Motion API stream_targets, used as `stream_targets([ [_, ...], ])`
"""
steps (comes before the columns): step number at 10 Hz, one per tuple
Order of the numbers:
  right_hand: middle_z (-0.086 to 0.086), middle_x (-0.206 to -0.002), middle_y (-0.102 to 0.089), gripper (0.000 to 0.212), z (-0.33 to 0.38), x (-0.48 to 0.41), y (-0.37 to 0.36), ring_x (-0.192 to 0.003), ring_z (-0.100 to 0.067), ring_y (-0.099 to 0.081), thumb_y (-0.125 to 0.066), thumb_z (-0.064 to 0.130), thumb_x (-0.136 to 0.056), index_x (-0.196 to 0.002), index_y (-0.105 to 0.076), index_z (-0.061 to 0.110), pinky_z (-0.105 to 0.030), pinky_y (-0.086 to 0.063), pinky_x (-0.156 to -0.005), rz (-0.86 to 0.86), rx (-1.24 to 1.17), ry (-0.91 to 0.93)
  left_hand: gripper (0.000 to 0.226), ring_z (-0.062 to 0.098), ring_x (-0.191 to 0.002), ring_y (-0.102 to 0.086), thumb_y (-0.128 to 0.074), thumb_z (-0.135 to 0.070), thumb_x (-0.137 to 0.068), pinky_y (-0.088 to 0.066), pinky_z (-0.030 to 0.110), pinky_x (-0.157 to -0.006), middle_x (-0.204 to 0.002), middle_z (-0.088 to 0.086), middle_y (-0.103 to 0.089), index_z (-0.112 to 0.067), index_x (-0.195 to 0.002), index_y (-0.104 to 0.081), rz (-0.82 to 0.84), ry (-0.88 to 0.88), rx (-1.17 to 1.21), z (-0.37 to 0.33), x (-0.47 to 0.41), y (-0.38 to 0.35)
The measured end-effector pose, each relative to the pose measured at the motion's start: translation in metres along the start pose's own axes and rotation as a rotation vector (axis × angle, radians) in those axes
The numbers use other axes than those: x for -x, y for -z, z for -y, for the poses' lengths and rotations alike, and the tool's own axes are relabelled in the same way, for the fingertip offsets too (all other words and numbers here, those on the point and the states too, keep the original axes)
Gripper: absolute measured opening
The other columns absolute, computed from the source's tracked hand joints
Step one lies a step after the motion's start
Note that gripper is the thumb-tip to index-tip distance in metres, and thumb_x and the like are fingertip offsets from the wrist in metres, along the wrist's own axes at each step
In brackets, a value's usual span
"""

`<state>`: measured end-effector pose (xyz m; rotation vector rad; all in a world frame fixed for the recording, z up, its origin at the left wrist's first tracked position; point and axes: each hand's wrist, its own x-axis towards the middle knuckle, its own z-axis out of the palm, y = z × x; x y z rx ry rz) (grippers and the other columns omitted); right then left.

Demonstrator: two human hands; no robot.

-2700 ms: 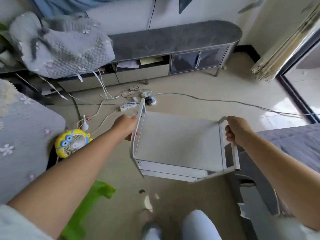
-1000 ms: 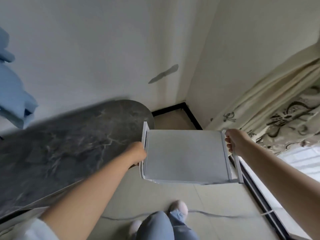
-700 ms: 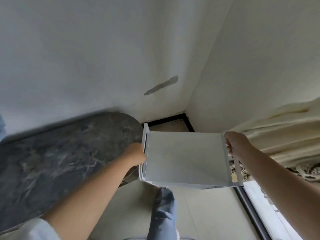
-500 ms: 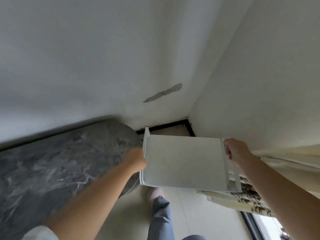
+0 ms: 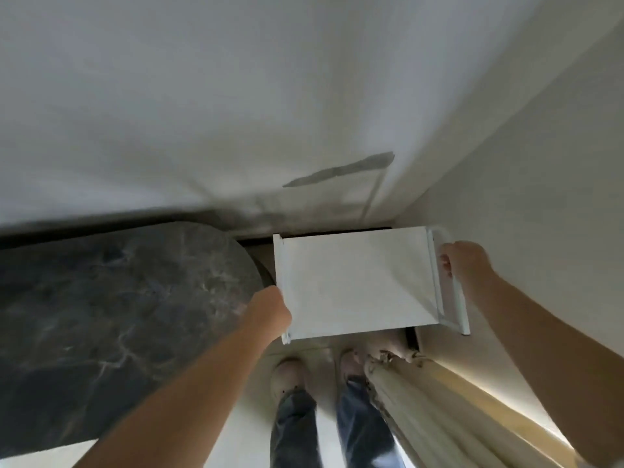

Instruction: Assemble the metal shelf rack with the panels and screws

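two off-white plaster walls (image 5: pixel 236 96) meet in a corner and fill most of the view. a dark grey marble-patterned cabinet top with a rounded end (image 5: pixel 118 315) runs along the left wall. the white metal shelf rack (image 5: pixel 354 282), seen from above with its flat top panel facing up, sits in the corner between that rounded end and the right-hand wall, its far edge near the black skirting; whether its feet touch the floor cannot be told. a pleated cream curtain (image 5: pixel 425 407) hangs at lower right, just beside the person's blue-jeaned legs (image 5: pixel 293 430) and pale shoes (image 5: pixel 287 376). the left hand (image 5: pixel 270 310) clasps the rack's left side frame near its front corner, fingers wrapped out of sight. the right hand (image 5: pixel 464 261) is curled round the bar of the right side frame. a grey smear (image 5: pixel 341 170) marks the wall above the rack.
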<state>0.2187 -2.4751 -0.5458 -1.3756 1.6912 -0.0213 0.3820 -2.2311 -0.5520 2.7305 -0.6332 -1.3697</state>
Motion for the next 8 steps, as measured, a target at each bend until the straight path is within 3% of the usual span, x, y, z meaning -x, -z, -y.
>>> stream_targets([
  [1, -0.01, -0.064, -0.048, 0.027, 0.018, -0.032, -0.008, -0.057, -0.022, -0.042, -0.052, 0.013, -0.085, -0.058, -0.046, 0.012, -0.032, -0.034, -0.063, 0.004, 0.053, 0.066, 0.02, 0.024, -0.098, -0.058, -0.046, -0.01, -0.094, -0.043, 0.025, -0.073, -0.11, 0.012, -0.059, -0.001, -0.11, -0.053, -0.084, 0.059, 0.052, -0.014, -0.014, 0.0],
  [2, -0.01, -0.064, -0.047, 0.023, 0.034, -0.05, -0.02, -0.055, -0.021, -0.041, -0.05, 0.012, -0.085, -0.062, -0.047, 0.011, -0.032, -0.032, -0.056, 0.025, 0.067, 0.12, 0.018, 0.024, -0.095, -0.061, -0.046, -0.014, -0.094, -0.05, 0.028, -0.076, -0.106, 0.012, -0.061, -0.003, -0.106, -0.054, -0.147, 0.101, 0.111, -0.018, -0.026, 0.005],
  [3, -0.012, -0.071, -0.049, 0.012, 0.044, -0.052, -0.026, -0.069, -0.024, -0.046, -0.046, 0.014, -0.088, -0.081, -0.052, 0.005, -0.033, -0.035, -0.065, 0.01, 0.194, 0.174, 0.018, 0.025, -0.095, -0.06, -0.045, -0.017, -0.095, -0.052, 0.034, -0.082, -0.107, 0.011, -0.06, -0.006, -0.108, -0.052, -0.192, 0.132, 0.147, -0.021, -0.029, 0.007],
  [4, -0.021, -0.097, -0.052, 0.022, 0.046, -0.047, -0.029, -0.084, -0.026, -0.048, -0.04, 0.008, -0.091, -0.11, -0.05, 0.001, -0.031, -0.035, -0.071, 0.042, 0.315, 0.179, 0.027, 0.027, -0.105, -0.056, -0.043, -0.013, -0.094, -0.048, 0.036, -0.089, -0.117, 0.013, -0.055, -0.005, -0.119, -0.044, -0.217, 0.157, 0.187, -0.029, -0.026, 0.005],
  [5, -0.026, -0.124, -0.048, 0.042, 0.043, -0.035, -0.027, -0.107, -0.036, -0.052, -0.038, 0.001, -0.092, -0.133, -0.032, -0.006, -0.03, -0.037, -0.076, 0.043, 0.416, 0.218, 0.056, 0.029, -0.133, -0.031, -0.037, -0.01, -0.095, -0.03, 0.035, -0.107, -0.145, 0.017, -0.028, -0.002, -0.144, -0.013, -0.305, 0.109, 0.214, -0.037, -0.024, 0.003],
  [6, -0.027, -0.126, -0.047, 0.043, 0.041, -0.038, -0.027, -0.11, -0.037, -0.05, -0.041, 0.002, -0.091, -0.131, -0.032, -0.009, -0.031, -0.039, -0.077, 0.057, 0.459, 0.256, 0.06, 0.025, -0.143, 0.001, -0.029, -0.008, -0.097, -0.004, 0.027, -0.114, -0.155, 0.014, 0.004, 0.0, -0.145, 0.007, -0.374, 0.015, 0.19, -0.043, -0.031, 0.003],
  [7, -0.027, -0.124, -0.047, 0.043, 0.044, -0.037, -0.022, -0.109, -0.037, -0.051, -0.047, 0.006, -0.089, -0.128, -0.036, -0.01, -0.032, -0.039, -0.076, 0.087, 0.504, 0.238, 0.06, 0.023, -0.143, 0.011, -0.027, -0.005, -0.098, 0.003, 0.025, -0.111, -0.154, 0.013, 0.013, 0.0, -0.144, 0.012, -0.436, 0.005, 0.19, -0.044, -0.038, -0.003],
  [8, -0.028, -0.126, -0.044, 0.044, 0.048, -0.034, -0.018, -0.112, -0.04, -0.047, -0.05, 0.009, -0.087, -0.127, -0.04, -0.009, -0.038, -0.041, -0.088, -0.019, 0.527, 0.385, 0.06, 0.022, -0.142, 0.015, -0.026, -0.004, -0.098, 0.006, 0.023, -0.109, -0.154, 0.011, 0.017, 0.0, -0.143, 0.014, -0.464, -0.03, 0.139, -0.04, -0.043, -0.009],
])
